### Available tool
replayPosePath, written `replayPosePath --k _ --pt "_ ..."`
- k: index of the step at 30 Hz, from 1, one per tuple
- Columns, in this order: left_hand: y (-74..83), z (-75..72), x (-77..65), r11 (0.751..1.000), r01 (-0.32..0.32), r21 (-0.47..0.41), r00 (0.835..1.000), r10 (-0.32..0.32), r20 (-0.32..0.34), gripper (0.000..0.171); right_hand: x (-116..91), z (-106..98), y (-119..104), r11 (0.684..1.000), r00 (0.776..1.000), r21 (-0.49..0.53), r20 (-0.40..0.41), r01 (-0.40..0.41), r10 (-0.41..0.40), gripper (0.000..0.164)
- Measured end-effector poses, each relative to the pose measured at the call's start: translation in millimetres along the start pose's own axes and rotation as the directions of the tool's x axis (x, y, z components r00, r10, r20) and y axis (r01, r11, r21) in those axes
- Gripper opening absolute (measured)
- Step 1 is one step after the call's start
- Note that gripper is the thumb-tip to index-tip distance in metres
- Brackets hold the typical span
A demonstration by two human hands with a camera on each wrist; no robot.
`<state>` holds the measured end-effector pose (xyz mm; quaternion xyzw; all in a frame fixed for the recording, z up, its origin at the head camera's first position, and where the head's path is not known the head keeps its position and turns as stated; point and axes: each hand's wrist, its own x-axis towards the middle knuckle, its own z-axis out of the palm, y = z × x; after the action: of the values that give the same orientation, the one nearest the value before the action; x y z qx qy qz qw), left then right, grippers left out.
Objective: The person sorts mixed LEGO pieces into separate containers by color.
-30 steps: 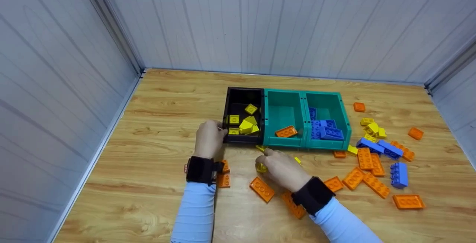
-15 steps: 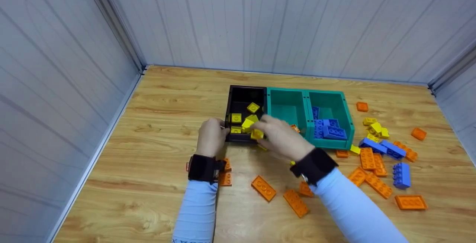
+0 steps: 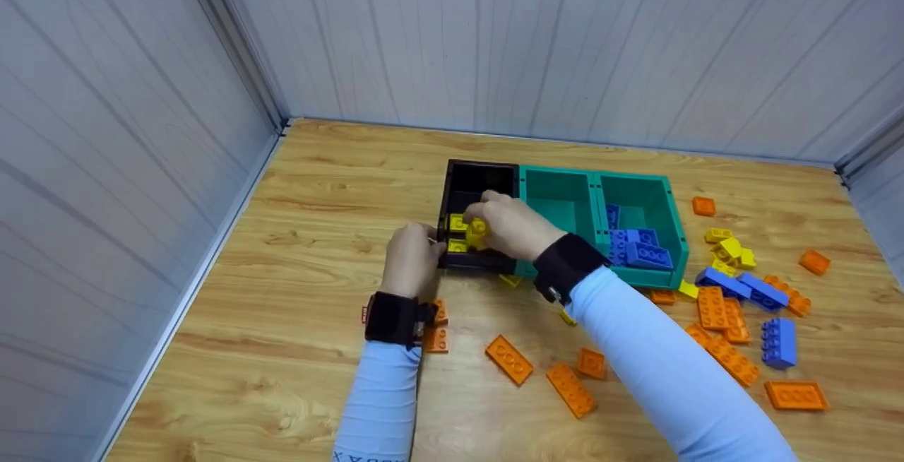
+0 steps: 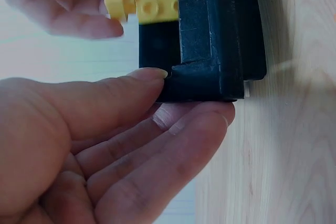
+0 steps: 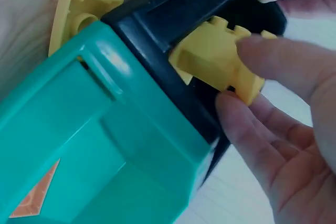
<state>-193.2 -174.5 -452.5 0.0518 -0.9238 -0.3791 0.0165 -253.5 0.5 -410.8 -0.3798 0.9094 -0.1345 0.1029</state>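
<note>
My left hand [image 3: 411,257] grips the near left corner of the black bin [image 3: 484,262]; in the left wrist view the thumb lies on the rim and the fingers are against the outer wall. Over that bin, my right hand [image 3: 514,225] pinches a yellow brick [image 5: 249,80] between thumb and fingers. Other yellow bricks [image 3: 458,245] lie inside the black bin, partly covered by the right hand. In the right wrist view a second yellow piece [image 5: 210,53] sits right beside the held one.
Two green bins [image 3: 558,197] adjoin the black one; the right one contains blue bricks [image 3: 648,256], the middle one an orange brick [image 5: 37,192]. Orange, yellow and blue bricks are scattered at right. A yellow piece [image 3: 510,280] lies before the bins. Orange bricks [image 3: 508,359] lie nearer me.
My right hand has lifted from the table in front of the bins to above the black bin, carrying yellow. The left hand keeps its hold on the bin's corner. The view has shifted slightly.
</note>
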Motion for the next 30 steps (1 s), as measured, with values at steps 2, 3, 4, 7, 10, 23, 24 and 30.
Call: replayPosePath --k 2,3,4,7,10,23,24,30 --pt "0.4 -0.1 0.3 1.0 0.014 -0.004 1.0 -0.014 0.004 0.014 5 2 2 1.0 1.0 0.012 -0.02 -0.006 0.007 0.038" --pt "0.4 -0.1 0.2 1.0 0.022 -0.004 1.0 -0.022 0.007 0.014 7 3 4 1.0 1.0 0.017 -0.026 -0.012 0.013 0.039" --pt "0.5 -0.2 0.1 1.0 0.027 -0.003 1.0 -0.027 0.009 0.014 9 5 5 1.0 0.999 0.021 -0.029 -0.02 0.021 0.04" --pt "0.4 0.2 -0.4 0.999 0.043 -0.009 0.999 -0.043 0.015 0.013 15 8 10 0.998 0.998 0.029 -0.021 -0.052 0.052 0.043" --pt "0.1 0.7 -0.9 0.999 0.038 -0.012 0.999 -0.038 0.011 0.012 18 9 15 0.997 0.997 0.025 -0.027 -0.067 0.068 0.044" --pt "-1.4 1.0 -0.5 0.999 -0.018 0.035 1.0 0.019 -0.011 0.015 -8 -3 11 0.998 0.998 -0.061 -0.042 0.034 -0.037 0.033" --pt "-1.6 1.0 -0.6 0.999 -0.016 0.032 1.0 0.016 -0.013 0.016 -12 -3 9 0.996 0.998 -0.069 -0.044 0.046 -0.05 0.033" --pt "-2.7 -0.1 -2.0 0.999 -0.025 0.035 0.999 0.025 -0.021 0.016 -44 7 -3 0.983 0.985 -0.094 -0.056 0.157 -0.163 0.02"
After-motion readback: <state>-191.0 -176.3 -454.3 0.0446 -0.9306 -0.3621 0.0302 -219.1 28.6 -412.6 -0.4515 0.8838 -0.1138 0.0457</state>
